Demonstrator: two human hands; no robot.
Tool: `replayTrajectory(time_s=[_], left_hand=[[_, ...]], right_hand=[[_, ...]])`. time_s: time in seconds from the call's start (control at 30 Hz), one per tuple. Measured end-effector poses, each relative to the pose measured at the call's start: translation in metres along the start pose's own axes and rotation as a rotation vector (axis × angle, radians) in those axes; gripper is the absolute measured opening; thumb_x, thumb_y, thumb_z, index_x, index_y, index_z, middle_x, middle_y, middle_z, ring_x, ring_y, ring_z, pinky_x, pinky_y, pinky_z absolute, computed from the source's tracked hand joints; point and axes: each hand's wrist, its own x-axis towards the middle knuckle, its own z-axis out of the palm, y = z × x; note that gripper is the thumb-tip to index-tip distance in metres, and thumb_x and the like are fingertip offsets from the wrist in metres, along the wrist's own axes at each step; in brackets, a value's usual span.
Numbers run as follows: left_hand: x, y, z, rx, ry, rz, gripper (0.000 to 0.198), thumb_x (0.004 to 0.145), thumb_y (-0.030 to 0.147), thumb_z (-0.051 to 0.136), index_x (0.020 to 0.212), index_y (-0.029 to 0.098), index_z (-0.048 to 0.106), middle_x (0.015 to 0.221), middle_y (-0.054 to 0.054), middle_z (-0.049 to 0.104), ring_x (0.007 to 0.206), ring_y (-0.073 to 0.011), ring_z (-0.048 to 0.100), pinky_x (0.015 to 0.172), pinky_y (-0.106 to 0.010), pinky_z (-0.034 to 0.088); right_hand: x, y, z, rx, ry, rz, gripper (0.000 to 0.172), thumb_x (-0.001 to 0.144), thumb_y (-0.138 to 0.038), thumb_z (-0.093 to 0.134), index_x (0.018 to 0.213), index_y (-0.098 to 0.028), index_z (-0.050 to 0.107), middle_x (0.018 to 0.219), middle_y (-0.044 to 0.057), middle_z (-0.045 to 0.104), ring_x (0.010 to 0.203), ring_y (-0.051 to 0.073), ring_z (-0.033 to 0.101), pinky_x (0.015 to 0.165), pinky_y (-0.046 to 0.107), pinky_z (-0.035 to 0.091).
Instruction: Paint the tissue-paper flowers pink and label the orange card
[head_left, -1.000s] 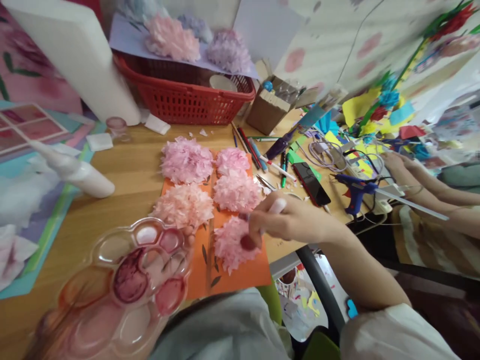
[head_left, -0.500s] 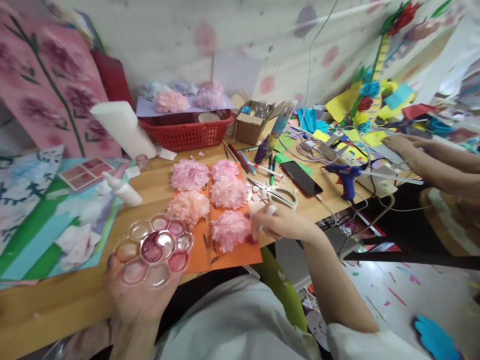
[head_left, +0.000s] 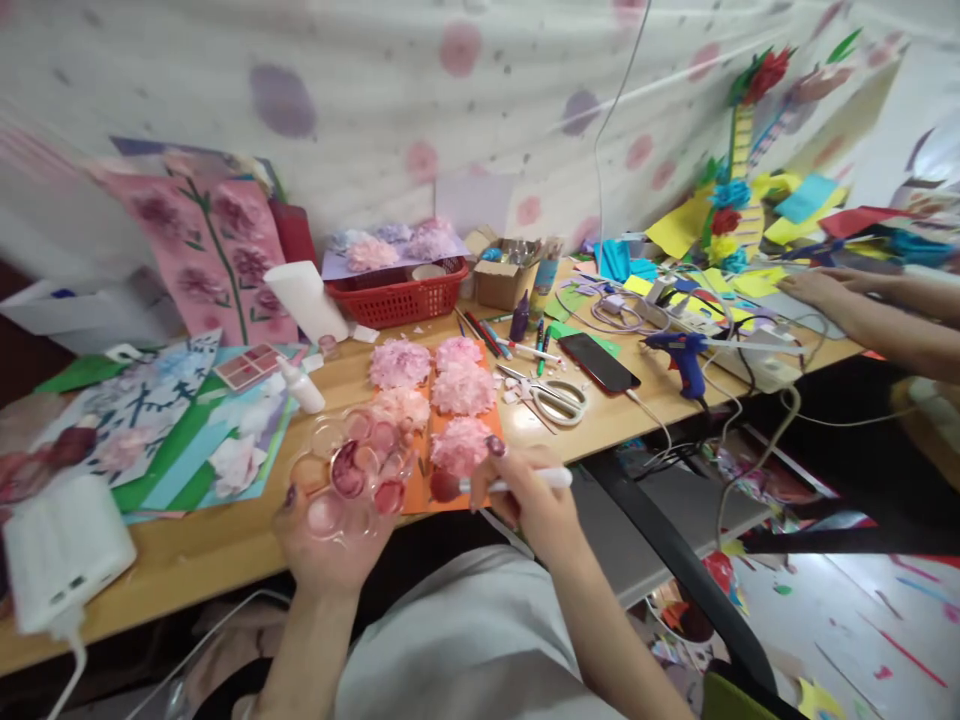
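Note:
My left hand [head_left: 326,545] cups a clear flower-shaped paint palette [head_left: 352,470] with pink and dark red paint in its wells, held above the table's near edge. My right hand [head_left: 529,490] pinches a white-handled brush [head_left: 499,485] whose dark red tip points left toward the palette. Just behind both hands, several pink tissue-paper flowers [head_left: 454,385] lie on an orange sheet [head_left: 420,495] on the wooden table [head_left: 225,545].
A red basket [head_left: 405,295], cardboard box [head_left: 506,280], glue bottle [head_left: 300,385], scissors [head_left: 559,400], phone [head_left: 600,362] and blue glue gun [head_left: 679,355] lie around. Another person's hand [head_left: 814,290] rests at far right. A white box [head_left: 64,550] sits near left.
The view has pulled back and tilted up. My right hand has drawn the brush off the nearest flower toward the palette. The palette in my left hand has shifted right, toward the flowers.

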Motion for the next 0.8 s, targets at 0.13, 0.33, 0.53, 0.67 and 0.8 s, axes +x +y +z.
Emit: replayTrajectory(time_s=[0.13, 0.33, 0.53, 0.67, 0.8], left_hand=[[-0.016, -0.001, 0.008, 0.029, -0.184, 0.084, 0.02, 0.068, 0.044, 0.081, 0.075, 0.028, 0.073, 0.127, 0.0, 0.069, 0.128, -0.0305, 0.056, 0.096, -0.042, 0.057], [-0.029, -0.004, 0.014, 0.007, -0.292, 0.015, 0.015, 0.077, 0.044, 0.073, 0.081, 0.03, 0.075, 0.124, 0.0, 0.071, 0.124, -0.0274, 0.06, 0.087, -0.034, 0.06], [-0.029, -0.003, 0.018, 0.031, -0.259, -0.014, 0.015, 0.076, 0.047, 0.074, 0.077, 0.032, 0.075, 0.127, 0.005, 0.07, 0.126, -0.0275, 0.06, 0.085, -0.033, 0.061], [-0.027, -0.003, 0.01, 0.017, -0.258, -0.053, 0.023, 0.076, 0.046, 0.072, 0.097, 0.038, 0.076, 0.127, 0.006, 0.071, 0.135, -0.0262, 0.052, 0.089, -0.033, 0.06], [-0.026, -0.013, -0.002, -0.016, -0.247, -0.132, 0.042, 0.077, 0.048, 0.069, 0.117, 0.04, 0.071, 0.135, 0.004, 0.066, 0.141, -0.0288, 0.045, 0.093, -0.036, 0.057]], right_hand=[[-0.016, 0.004, 0.029, -0.022, -0.117, -0.101, 0.058, 0.099, -0.05, 0.047, 0.058, -0.016, 0.07, 0.042, -0.004, 0.039, 0.038, 0.006, 0.034, 0.042, 0.022, 0.024], [-0.022, 0.005, 0.027, -0.105, -0.062, -0.316, 0.059, 0.103, -0.043, 0.041, 0.061, -0.018, 0.074, 0.041, -0.005, 0.036, 0.038, 0.007, 0.034, 0.046, 0.024, 0.032], [-0.022, 0.006, 0.031, -0.118, 0.022, -0.374, 0.056, 0.103, -0.038, 0.042, 0.061, -0.021, 0.074, 0.042, -0.003, 0.041, 0.041, 0.01, 0.043, 0.05, 0.026, 0.038], [-0.022, 0.008, 0.036, -0.085, -0.005, -0.371, 0.057, 0.103, -0.038, 0.041, 0.058, -0.021, 0.073, 0.042, -0.002, 0.042, 0.04, 0.01, 0.042, 0.048, 0.026, 0.036], [-0.023, 0.018, 0.037, -0.053, 0.067, -0.312, 0.06, 0.102, -0.045, 0.041, 0.056, -0.02, 0.071, 0.04, -0.002, 0.038, 0.037, 0.01, 0.035, 0.044, 0.027, 0.029]])
